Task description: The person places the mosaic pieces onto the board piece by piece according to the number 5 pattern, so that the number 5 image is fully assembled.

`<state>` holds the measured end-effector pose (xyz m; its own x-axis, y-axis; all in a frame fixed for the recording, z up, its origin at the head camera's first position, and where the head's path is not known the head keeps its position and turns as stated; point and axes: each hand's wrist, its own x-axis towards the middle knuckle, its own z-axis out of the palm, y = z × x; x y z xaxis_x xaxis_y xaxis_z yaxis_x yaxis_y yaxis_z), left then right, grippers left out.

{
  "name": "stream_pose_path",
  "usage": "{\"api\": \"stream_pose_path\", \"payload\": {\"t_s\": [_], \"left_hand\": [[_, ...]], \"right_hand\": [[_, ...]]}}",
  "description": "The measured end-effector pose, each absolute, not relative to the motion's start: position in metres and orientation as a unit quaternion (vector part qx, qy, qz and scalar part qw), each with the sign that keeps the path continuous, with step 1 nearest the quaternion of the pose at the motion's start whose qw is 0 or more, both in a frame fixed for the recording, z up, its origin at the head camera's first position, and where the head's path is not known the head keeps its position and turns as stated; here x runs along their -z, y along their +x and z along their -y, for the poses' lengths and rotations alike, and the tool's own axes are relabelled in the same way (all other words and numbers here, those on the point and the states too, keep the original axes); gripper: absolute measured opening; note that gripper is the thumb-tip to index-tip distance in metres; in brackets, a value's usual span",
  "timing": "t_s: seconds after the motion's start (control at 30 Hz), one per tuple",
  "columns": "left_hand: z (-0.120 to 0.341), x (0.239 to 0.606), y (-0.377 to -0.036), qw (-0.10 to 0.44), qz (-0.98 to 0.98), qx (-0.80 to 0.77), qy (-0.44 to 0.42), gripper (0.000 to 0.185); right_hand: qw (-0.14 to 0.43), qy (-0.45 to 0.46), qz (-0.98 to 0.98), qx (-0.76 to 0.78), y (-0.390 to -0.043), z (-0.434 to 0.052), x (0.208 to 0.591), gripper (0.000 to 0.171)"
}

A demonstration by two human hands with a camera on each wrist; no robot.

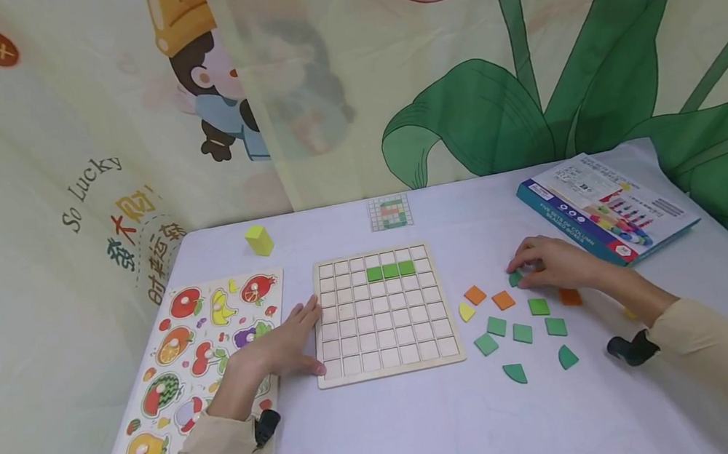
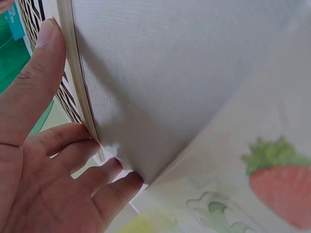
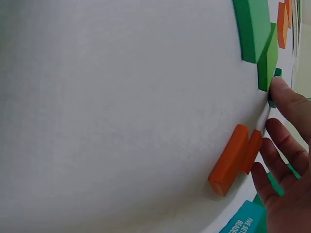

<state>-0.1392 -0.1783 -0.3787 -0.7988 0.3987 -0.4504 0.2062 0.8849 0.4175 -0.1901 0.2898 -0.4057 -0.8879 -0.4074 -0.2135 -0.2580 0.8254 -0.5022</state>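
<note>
My left hand point(image 1: 281, 343) rests spread along the left edge of a wooden grid board point(image 1: 391, 372), thumb near its lower corner. In the left wrist view the thumb point(image 2: 46, 53) lies against the board's edge point(image 2: 77, 58). Three light green square tiles point(image 1: 391, 270) sit side by side in an upper row of the grid. At the right, my right hand point(image 1: 558, 261) pinches a dark green tile point(image 1: 515, 280) between thumb and fingers, close over the table. Its outline is partly hidden by the fingers. In the right wrist view, orange blocks point(image 3: 228, 160) lie beside the fingers.
Several loose green tiles point(image 1: 522, 334), orange tiles point(image 1: 475, 295) and a yellow piece point(image 1: 466, 311) lie right of the board. A pattern card point(image 1: 390, 213) and a yellow block point(image 1: 259, 241) stand behind it. A fruit puzzle point(image 1: 173, 362) lies left, a blue-edged box point(image 1: 606, 207) back right.
</note>
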Motion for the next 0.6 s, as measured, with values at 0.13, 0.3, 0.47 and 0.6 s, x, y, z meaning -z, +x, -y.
{"api": "stream_pose_path", "payload": {"t_s": [0.13, 0.3, 0.47, 0.6], "left_hand": [[0.178, 0.378, -0.139, 0.272, -0.932, -0.177, 0.160, 0.098], [0.178, 0.378, -0.139, 0.271, -0.933, -0.177, 0.160, 0.097], [0.178, 0.378, -0.139, 0.274, -0.932, -0.177, 0.156, 0.098], [0.178, 0.378, -0.139, 0.275, -0.932, -0.179, 0.154, 0.098]], "right_hand": [[0.150, -0.160, -0.946, 0.239, -0.190, -0.287, 0.407, 0.024], [0.154, -0.125, -0.943, 0.266, -0.196, -0.275, 0.402, 0.032], [0.138, -0.126, -0.943, 0.276, -0.204, -0.251, 0.395, 0.034], [0.127, -0.138, -0.941, 0.282, -0.211, -0.228, 0.394, 0.034]]}}
